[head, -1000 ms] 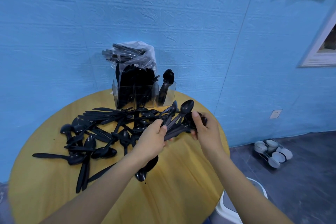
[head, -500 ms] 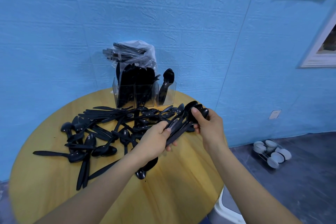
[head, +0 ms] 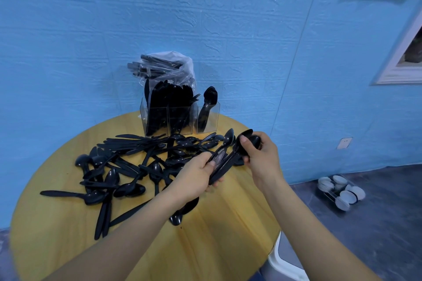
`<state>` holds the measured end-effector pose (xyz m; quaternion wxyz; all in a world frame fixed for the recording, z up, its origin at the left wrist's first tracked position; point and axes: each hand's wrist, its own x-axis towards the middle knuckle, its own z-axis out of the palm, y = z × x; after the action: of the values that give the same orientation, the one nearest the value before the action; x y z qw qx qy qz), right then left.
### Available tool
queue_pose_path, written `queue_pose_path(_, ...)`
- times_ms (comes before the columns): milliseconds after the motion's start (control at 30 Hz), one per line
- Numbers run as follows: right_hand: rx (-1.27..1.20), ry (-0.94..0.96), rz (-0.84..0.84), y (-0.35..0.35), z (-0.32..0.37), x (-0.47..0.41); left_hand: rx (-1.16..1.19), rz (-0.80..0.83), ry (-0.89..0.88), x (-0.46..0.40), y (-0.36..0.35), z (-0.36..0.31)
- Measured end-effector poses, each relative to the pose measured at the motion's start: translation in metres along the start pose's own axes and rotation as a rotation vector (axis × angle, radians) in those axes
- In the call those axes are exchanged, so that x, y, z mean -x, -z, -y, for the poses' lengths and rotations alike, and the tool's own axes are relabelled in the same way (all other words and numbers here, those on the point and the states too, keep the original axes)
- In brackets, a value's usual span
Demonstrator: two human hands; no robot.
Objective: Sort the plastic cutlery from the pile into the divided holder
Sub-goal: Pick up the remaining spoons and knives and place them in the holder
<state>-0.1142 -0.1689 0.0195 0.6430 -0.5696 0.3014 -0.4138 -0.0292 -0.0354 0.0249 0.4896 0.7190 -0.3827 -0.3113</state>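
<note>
A pile of black plastic cutlery (head: 127,166) lies spread over the round wooden table (head: 205,246). At the table's far edge stands a clear divided holder (head: 206,118); its left and middle compartments are packed with black pieces, the right one holds a few spoons (head: 209,102). Above the table's right side, both hands hold one bundle of black spoons (head: 228,157). My left hand (head: 196,178) grips the handle ends. My right hand (head: 260,157) curls round the bowl ends.
A clear plastic bag of black cutlery (head: 164,68) rests on top of the holder against the blue wall. A white bin (head: 283,264) stands below the table's right edge. A rack of white cups (head: 340,191) sits on the dark floor at right.
The bundle of spoons has risen a little and tilted more upright, its bowls gathered closer together under my right hand. The left hand slid nearer the handle ends.
</note>
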Motion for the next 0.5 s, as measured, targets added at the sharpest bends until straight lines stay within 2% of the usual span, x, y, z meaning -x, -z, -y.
queue_pose_path(67,0.019,0.005,-0.019,0.001,0.0,0.0,0.026,-0.048,0.004,-0.001,0.0,-0.001)
queue_pose_path(167,0.026,0.014,-0.036,0.004,-0.002,-0.001,-0.145,-0.135,-0.044,-0.006,0.001,0.003)
queue_pose_path(300,0.076,0.051,-0.024,0.003,-0.004,0.001,-0.24,-0.237,-0.098,-0.01,0.007,0.003)
queue_pose_path(500,0.193,0.111,0.077,-0.008,-0.009,0.01,-0.306,-0.149,-0.233,-0.01,-0.001,-0.008)
